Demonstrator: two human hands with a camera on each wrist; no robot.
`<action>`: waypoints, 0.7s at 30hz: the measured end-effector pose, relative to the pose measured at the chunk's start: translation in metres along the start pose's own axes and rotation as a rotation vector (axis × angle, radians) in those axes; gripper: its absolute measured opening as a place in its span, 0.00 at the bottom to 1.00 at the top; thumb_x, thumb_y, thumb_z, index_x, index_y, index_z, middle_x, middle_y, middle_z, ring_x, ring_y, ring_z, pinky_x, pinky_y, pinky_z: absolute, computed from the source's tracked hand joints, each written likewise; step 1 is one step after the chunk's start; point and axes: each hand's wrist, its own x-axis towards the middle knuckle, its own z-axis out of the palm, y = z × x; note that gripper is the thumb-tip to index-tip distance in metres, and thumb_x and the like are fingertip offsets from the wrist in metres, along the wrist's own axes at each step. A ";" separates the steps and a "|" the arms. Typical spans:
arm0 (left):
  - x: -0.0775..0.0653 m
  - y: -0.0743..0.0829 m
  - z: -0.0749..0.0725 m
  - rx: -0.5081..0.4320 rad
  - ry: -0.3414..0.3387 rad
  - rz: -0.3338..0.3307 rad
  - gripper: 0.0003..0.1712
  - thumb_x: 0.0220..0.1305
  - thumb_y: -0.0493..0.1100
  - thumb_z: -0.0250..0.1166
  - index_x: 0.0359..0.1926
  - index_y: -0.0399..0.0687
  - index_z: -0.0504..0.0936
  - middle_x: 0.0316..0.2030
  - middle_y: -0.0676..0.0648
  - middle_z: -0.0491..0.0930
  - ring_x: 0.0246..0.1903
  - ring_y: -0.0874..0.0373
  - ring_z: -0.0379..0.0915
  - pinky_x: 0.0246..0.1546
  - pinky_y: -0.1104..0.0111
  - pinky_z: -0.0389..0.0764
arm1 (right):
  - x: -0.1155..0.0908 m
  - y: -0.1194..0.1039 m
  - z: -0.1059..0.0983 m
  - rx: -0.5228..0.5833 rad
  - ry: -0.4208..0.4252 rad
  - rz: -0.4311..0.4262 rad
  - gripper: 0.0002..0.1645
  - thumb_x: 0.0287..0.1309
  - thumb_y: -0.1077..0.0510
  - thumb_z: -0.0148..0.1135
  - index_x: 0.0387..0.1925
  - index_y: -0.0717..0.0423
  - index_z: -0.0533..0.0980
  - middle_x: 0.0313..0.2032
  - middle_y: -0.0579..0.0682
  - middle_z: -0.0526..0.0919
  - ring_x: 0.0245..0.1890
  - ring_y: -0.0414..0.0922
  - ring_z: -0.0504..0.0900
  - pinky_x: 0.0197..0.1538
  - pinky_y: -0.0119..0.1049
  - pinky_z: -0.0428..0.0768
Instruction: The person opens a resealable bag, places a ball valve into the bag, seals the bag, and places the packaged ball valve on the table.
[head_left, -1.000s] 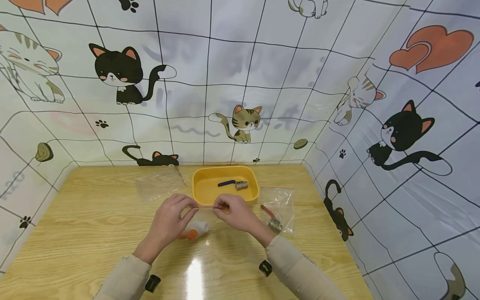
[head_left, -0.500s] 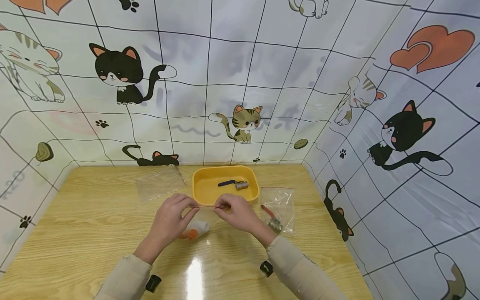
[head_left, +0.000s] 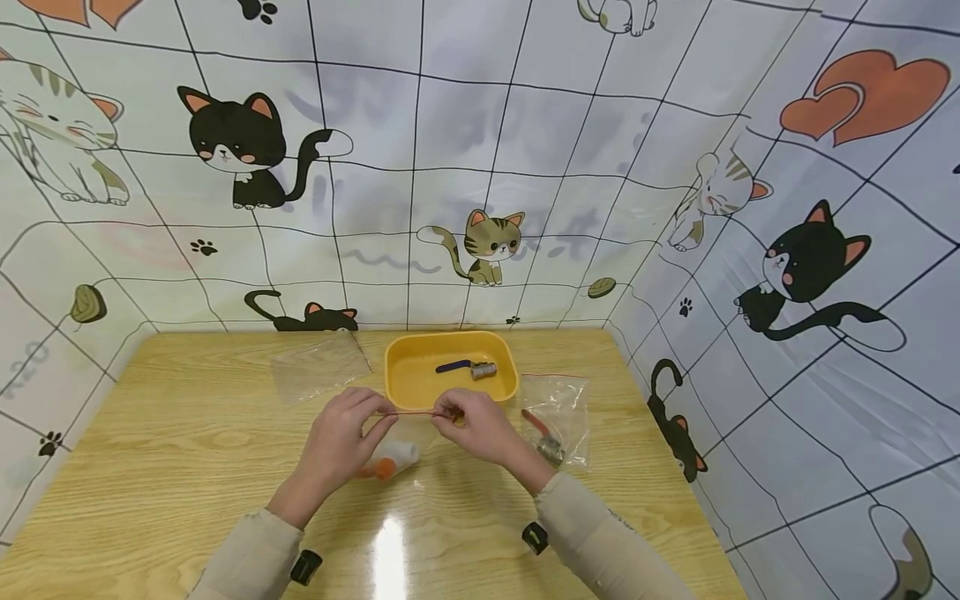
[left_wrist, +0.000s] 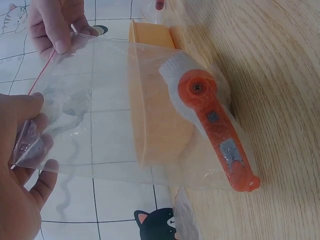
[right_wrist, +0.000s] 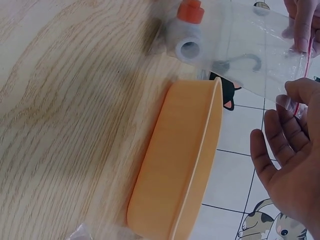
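Both hands hold up a clear zip bag (left_wrist: 112, 107) by its red-lined top edge. At the left end of the seal, the left hand (head_left: 337, 437) pinches the strip between thumb and fingers. The right hand (head_left: 477, 427) pinches the same strip farther right, its lower fingers loosely bent in the right wrist view. A white plastic ball valve (right_wrist: 176, 37) with an orange lever handle (left_wrist: 220, 132) lies in the bottom of the bag, low over the wooden table (head_left: 187, 467). In the head view, the left hand partly covers the valve.
Behind the hands stands a yellow tray (head_left: 401, 387) containing a metal ball valve (head_left: 482, 370) with a blue lever. Right of it lies another zip bag (head_left: 573, 400) with a red-handled metal valve (head_left: 550, 451) inside. A flat clear bag (head_left: 315, 371) lies back left. Cat-print curtains surround the table.
The right hand has slid slightly rightward along the red strip, widening the gap between the hands. The left hand and the bagged valve stay nearly in place.
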 end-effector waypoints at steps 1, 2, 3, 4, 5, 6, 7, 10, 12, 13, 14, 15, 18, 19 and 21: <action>0.000 0.000 0.000 -0.001 0.002 -0.001 0.07 0.53 0.42 0.75 0.31 0.55 0.84 0.32 0.57 0.83 0.36 0.61 0.76 0.36 0.64 0.79 | 0.000 0.000 -0.001 0.009 -0.003 0.001 0.04 0.64 0.53 0.62 0.36 0.49 0.79 0.33 0.41 0.81 0.33 0.34 0.77 0.40 0.28 0.79; 0.000 0.000 0.000 -0.001 0.002 -0.004 0.07 0.53 0.42 0.75 0.31 0.55 0.84 0.32 0.57 0.83 0.36 0.61 0.76 0.36 0.64 0.79 | 0.000 0.000 -0.001 0.018 -0.005 0.003 0.04 0.64 0.54 0.62 0.36 0.49 0.79 0.33 0.41 0.81 0.33 0.34 0.77 0.40 0.28 0.79; 0.000 0.000 0.000 -0.002 0.002 -0.006 0.07 0.53 0.42 0.75 0.31 0.55 0.84 0.32 0.57 0.83 0.37 0.61 0.76 0.36 0.64 0.79 | -0.001 0.000 -0.002 0.021 -0.007 0.005 0.04 0.64 0.53 0.62 0.36 0.49 0.79 0.33 0.41 0.81 0.33 0.34 0.77 0.40 0.27 0.79; 0.000 0.000 0.000 -0.001 0.001 -0.009 0.07 0.53 0.42 0.75 0.31 0.55 0.84 0.32 0.57 0.83 0.37 0.61 0.76 0.36 0.64 0.79 | -0.001 0.001 -0.002 0.026 -0.010 0.005 0.04 0.64 0.53 0.62 0.36 0.49 0.79 0.33 0.41 0.81 0.33 0.34 0.77 0.40 0.27 0.79; 0.000 0.001 -0.001 -0.002 0.001 -0.011 0.07 0.52 0.42 0.75 0.31 0.55 0.84 0.32 0.57 0.83 0.37 0.61 0.77 0.37 0.64 0.79 | -0.001 0.001 -0.003 0.029 -0.013 0.005 0.04 0.64 0.54 0.62 0.35 0.49 0.79 0.32 0.41 0.81 0.33 0.33 0.77 0.39 0.27 0.79; 0.000 0.001 -0.001 -0.002 0.001 -0.013 0.08 0.52 0.42 0.75 0.31 0.55 0.84 0.33 0.57 0.83 0.37 0.60 0.77 0.37 0.64 0.79 | -0.002 0.002 -0.003 0.030 -0.016 0.005 0.04 0.64 0.54 0.62 0.35 0.49 0.79 0.32 0.41 0.81 0.33 0.33 0.77 0.39 0.26 0.79; 0.000 0.001 -0.001 0.000 0.001 -0.014 0.08 0.52 0.42 0.75 0.31 0.55 0.84 0.33 0.57 0.83 0.37 0.60 0.77 0.37 0.64 0.79 | -0.002 0.002 -0.003 0.029 -0.019 0.002 0.03 0.64 0.54 0.62 0.35 0.48 0.78 0.32 0.41 0.81 0.33 0.33 0.77 0.39 0.26 0.79; 0.000 0.001 -0.001 0.005 0.001 -0.015 0.08 0.52 0.42 0.75 0.31 0.55 0.84 0.33 0.56 0.83 0.37 0.60 0.77 0.37 0.64 0.80 | -0.002 0.004 -0.002 0.020 -0.027 -0.002 0.03 0.65 0.54 0.61 0.34 0.47 0.78 0.32 0.40 0.80 0.32 0.32 0.76 0.39 0.26 0.79; -0.001 0.001 -0.001 0.009 -0.001 -0.015 0.07 0.53 0.43 0.75 0.31 0.55 0.84 0.33 0.56 0.83 0.38 0.60 0.77 0.37 0.64 0.80 | -0.002 0.005 -0.002 0.015 -0.029 -0.003 0.03 0.65 0.54 0.61 0.35 0.47 0.78 0.32 0.40 0.80 0.32 0.32 0.76 0.39 0.26 0.78; -0.001 0.001 -0.001 0.012 -0.002 -0.016 0.07 0.53 0.43 0.75 0.31 0.55 0.84 0.33 0.56 0.83 0.38 0.60 0.77 0.37 0.64 0.80 | -0.002 0.005 -0.002 0.015 -0.028 -0.003 0.03 0.65 0.54 0.61 0.35 0.47 0.78 0.32 0.40 0.80 0.32 0.32 0.76 0.39 0.26 0.79; -0.001 0.001 -0.001 0.011 -0.003 -0.017 0.07 0.53 0.43 0.75 0.31 0.55 0.84 0.33 0.56 0.83 0.38 0.60 0.77 0.37 0.64 0.80 | -0.003 0.005 -0.002 0.014 -0.027 -0.001 0.03 0.65 0.54 0.61 0.35 0.47 0.78 0.32 0.40 0.80 0.32 0.33 0.76 0.39 0.26 0.79; -0.001 0.001 -0.001 0.011 -0.005 -0.018 0.07 0.53 0.44 0.75 0.31 0.55 0.84 0.33 0.56 0.83 0.38 0.60 0.77 0.38 0.64 0.80 | -0.003 0.005 -0.002 0.015 -0.026 0.003 0.03 0.65 0.53 0.61 0.35 0.47 0.78 0.32 0.40 0.81 0.32 0.33 0.76 0.39 0.26 0.79; -0.001 0.001 -0.002 0.010 -0.009 -0.021 0.06 0.54 0.44 0.74 0.31 0.55 0.84 0.33 0.56 0.83 0.38 0.60 0.77 0.38 0.64 0.80 | -0.003 0.005 -0.002 0.016 -0.028 0.015 0.03 0.65 0.53 0.61 0.36 0.46 0.78 0.33 0.40 0.81 0.33 0.32 0.76 0.40 0.26 0.79; -0.001 0.001 -0.002 0.011 -0.009 -0.022 0.06 0.54 0.44 0.74 0.31 0.55 0.84 0.33 0.56 0.83 0.38 0.60 0.77 0.38 0.63 0.80 | -0.003 0.005 -0.003 0.017 -0.029 0.018 0.03 0.65 0.53 0.61 0.36 0.46 0.78 0.33 0.39 0.81 0.33 0.33 0.76 0.40 0.27 0.79; -0.001 0.001 -0.002 0.010 -0.010 -0.024 0.06 0.54 0.44 0.74 0.31 0.55 0.84 0.33 0.56 0.83 0.38 0.60 0.77 0.39 0.63 0.80 | -0.004 0.005 -0.003 0.017 -0.034 0.024 0.03 0.65 0.53 0.61 0.36 0.46 0.78 0.33 0.39 0.81 0.33 0.32 0.76 0.40 0.26 0.79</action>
